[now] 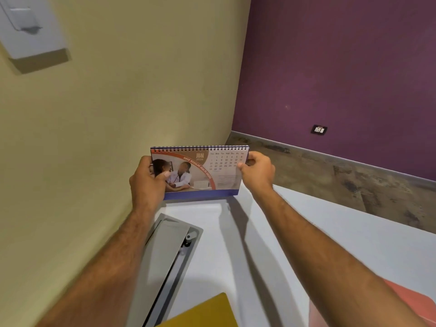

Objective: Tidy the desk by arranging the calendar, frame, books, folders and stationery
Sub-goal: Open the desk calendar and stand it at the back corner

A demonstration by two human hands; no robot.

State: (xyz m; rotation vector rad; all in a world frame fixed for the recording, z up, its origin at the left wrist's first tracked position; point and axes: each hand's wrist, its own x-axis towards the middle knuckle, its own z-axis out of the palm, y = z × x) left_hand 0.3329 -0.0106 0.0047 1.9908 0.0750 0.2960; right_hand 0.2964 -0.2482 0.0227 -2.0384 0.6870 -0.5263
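A spiral-bound desk calendar [207,172], open at June with a photo on its left half and a blue base, is held upright just above the far corner of the white desk [318,223]. My left hand [147,180] grips its left edge, thumb across the photo. My right hand [258,172] pinches its upper right edge. A yellow folder [207,312] lies at the near edge of the desk, and a pink folder [415,305] shows at the bottom right, partly behind my right forearm.
A grey cable tray [172,246] with an open lid is sunk into the desk along the cream wall [106,114] on the left. A purple wall [342,67] with a socket [319,130] stands beyond a strip of floor at the right.
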